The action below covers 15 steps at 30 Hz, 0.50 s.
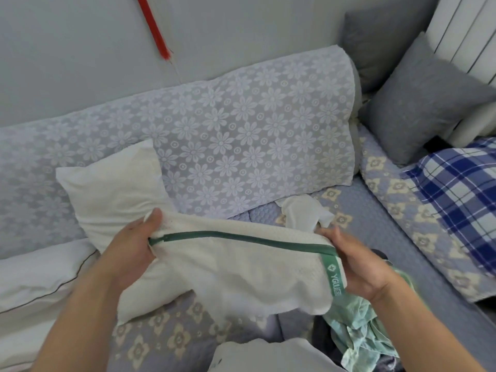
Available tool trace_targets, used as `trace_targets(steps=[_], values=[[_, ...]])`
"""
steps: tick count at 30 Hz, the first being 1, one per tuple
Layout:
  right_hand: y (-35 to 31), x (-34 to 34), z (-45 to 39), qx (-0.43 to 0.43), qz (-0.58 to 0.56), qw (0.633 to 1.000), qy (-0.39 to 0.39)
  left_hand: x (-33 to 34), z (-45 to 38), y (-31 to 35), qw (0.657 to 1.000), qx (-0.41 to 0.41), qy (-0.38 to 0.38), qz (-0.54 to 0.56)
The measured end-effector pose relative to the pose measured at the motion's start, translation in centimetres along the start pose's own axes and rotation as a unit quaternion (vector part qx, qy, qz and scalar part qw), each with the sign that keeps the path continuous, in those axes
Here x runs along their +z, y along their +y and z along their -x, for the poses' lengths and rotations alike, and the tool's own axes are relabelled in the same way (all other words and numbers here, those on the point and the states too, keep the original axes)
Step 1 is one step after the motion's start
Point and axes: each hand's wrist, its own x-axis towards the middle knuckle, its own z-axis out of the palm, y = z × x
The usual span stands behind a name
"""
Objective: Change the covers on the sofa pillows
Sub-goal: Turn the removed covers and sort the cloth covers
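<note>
A white pillow [112,189] lies on the sofa seat, its near half inside a cream textured cover [228,272] with a green zipper [241,236] and a green label. My left hand [134,245] grips the cover at the zipper's left end, thumb on top. My right hand [357,267] holds the cover's right end next to the label. The zipper line runs between both hands and looks shut along its visible length.
The sofa back carries a white floral lace throw [241,124]. Two grey cushions [426,100] stand at the right, beside a blue plaid pillow [461,200]. A crumpled white cloth [306,210], mint-green fabric [359,331] and a white pillow [40,275] at the left lie on the seat.
</note>
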Motion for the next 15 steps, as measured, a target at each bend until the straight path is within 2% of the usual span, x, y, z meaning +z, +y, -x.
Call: trace_targets(steps=[2, 5, 7, 9, 10, 11, 12, 13, 14, 15], values=[[-1.0, 1.1, 0.2, -0.042, 0.013, 0.998, 0.037, 0.3, 0.1, -0.7, 0.999, -0.030, -0.022, 0.014], [-2.5, 2.0, 0.5, -0.147, 0.040, 0.979, 0.136, 0.3, 0.2, -1.0, 0.997, -0.065, -0.037, -0.009], [-3.5, 1.4, 0.9, -0.188, -0.043, 0.967, 0.169, 0.2, 0.6, -1.0, 0.995, -0.086, -0.058, 0.003], [-4.1, 0.5, 1.0, -0.178, -0.100, 0.961, 0.185, 0.2, 1.1, -0.9, 0.991, -0.102, -0.076, 0.036], [-4.0, 0.2, 0.8, -0.160, -0.063, 0.960, 0.223, 0.5, 1.3, -0.9, 0.990, -0.105, -0.084, 0.046], [-3.7, -0.4, 0.5, -0.141, 0.046, 0.943, 0.297, 1.1, 1.5, -0.9, 0.989, -0.106, -0.091, 0.051], [-3.1, -1.1, 0.1, -0.121, 0.202, 0.886, 0.399, 2.0, 1.7, -1.0, 0.988, -0.109, -0.093, 0.055], [-2.7, -1.3, -0.3, -0.109, 0.347, 0.788, 0.497, 3.1, 1.9, -1.2, 0.987, -0.114, -0.088, 0.067], [-2.4, -0.8, -0.6, -0.132, 0.425, 0.703, 0.554, 4.3, 2.3, -1.4, 0.987, -0.117, -0.075, 0.082], [-2.0, 0.2, -0.8, -0.164, 0.449, 0.680, 0.556, 5.7, 2.7, -1.7, 0.987, -0.113, -0.065, 0.093]])
